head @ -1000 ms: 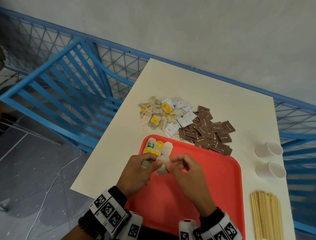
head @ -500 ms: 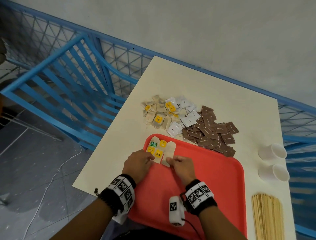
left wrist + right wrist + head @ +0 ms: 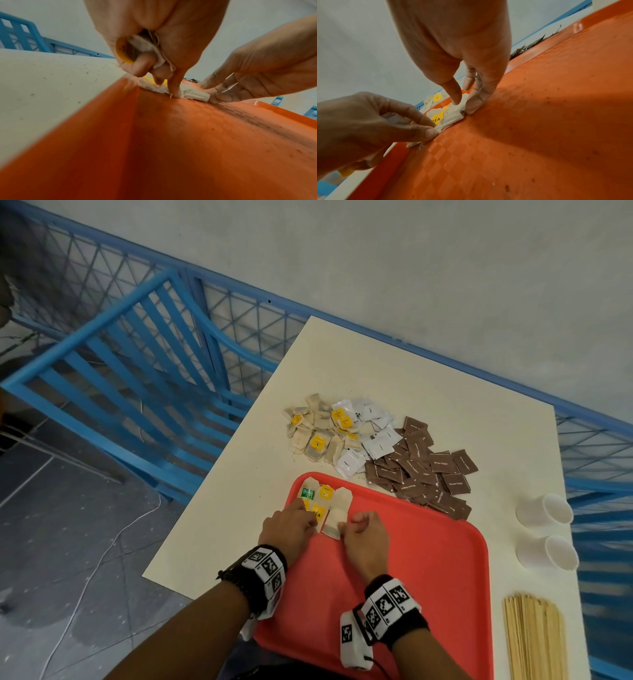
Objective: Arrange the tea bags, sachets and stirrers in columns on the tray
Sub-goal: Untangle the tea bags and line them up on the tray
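A red tray (image 3: 411, 559) lies on the cream table (image 3: 394, 378). Several tea bags (image 3: 317, 496) lie side by side in its far left corner. My right hand (image 3: 363, 530) pinches the near right corner of the plain tea bag (image 3: 337, 517) lying beside them, thumb on top (image 3: 455, 98). My left hand (image 3: 291, 530) keeps a spare tea bag with a yellow tag (image 3: 142, 46) curled in its palm, while its thumb and forefinger hold the near end of a bag on the tray (image 3: 436, 129). The wooden stirrers (image 3: 534, 638) lie right of the tray.
Beyond the tray lie loose piles: tea bags (image 3: 318, 436), white sachets (image 3: 376, 440), brown sachets (image 3: 421, 474). Two white cups (image 3: 544, 510) lie on their sides at the right edge. A blue railing (image 3: 137, 371) runs along the table's left and far sides.
Both hands came down from above the tray and laid the plain tea bag flat beside the others in the corner. They stay on it now.
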Motion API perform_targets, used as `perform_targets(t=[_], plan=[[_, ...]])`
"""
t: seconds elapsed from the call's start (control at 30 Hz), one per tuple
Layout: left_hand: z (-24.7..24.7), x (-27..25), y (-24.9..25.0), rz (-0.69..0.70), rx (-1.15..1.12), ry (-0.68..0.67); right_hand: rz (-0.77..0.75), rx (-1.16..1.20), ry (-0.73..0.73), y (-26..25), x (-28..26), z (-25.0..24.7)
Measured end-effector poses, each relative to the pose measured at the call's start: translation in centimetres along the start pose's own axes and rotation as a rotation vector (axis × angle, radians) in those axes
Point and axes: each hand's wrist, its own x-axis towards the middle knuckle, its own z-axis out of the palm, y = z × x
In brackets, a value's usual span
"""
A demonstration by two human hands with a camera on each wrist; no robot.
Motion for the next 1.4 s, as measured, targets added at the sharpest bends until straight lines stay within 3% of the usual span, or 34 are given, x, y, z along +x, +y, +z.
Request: perform_targets(t=[0.27,0.37,0.5,0.63,0.7,0.97,1.23,1.33,1.4], plan=[[0.3,0.0,0.5,-0.006,0.001,0.008,0.010,0.045,-0.015,-0.3,-0.4,-0.3],[0.1,-0.5,0.2,-0.061,-0.132,0.056,0.006,0.061,-0.008,-0.5,-0.5,-0.9],[-1.5,-1.8,0.2,-0.229,-0.692,0.205,-0.096,0.058,-0.111,-1.1,-1.2,-2.5],[-3.6,-3.4,1.9,-0.409,-1.538,-0.147,-0.254,0.114,-0.457,-3.3,-3.1,-4.5],[-4.3,-3.9,2.6,-0.404,-1.702,-0.225,-0.285,0.182,-0.536,-4.6,-4.3,-5.6],[-4.7,-5.6,5.2,-0.346,-1.783,-0.104,-0.385,0.010,-0.337,-5.9,-7.9,-6.1],[-4.0,-6.2,6.0,-0.301,-1.688,-0.055,-0.438,-0.013,-0.282,-5.4,-7.0,-7.3],[-4.2,-6.3,6.3,-0.292,-1.614,-0.109,-0.344,0.042,-0.382,-5.8,-6.8,-8.1],[-4.4,-6.4,6.4,-0.275,-1.538,-0.160,-0.162,0.244,-0.450,-6.2,-6.9,-8.7]])
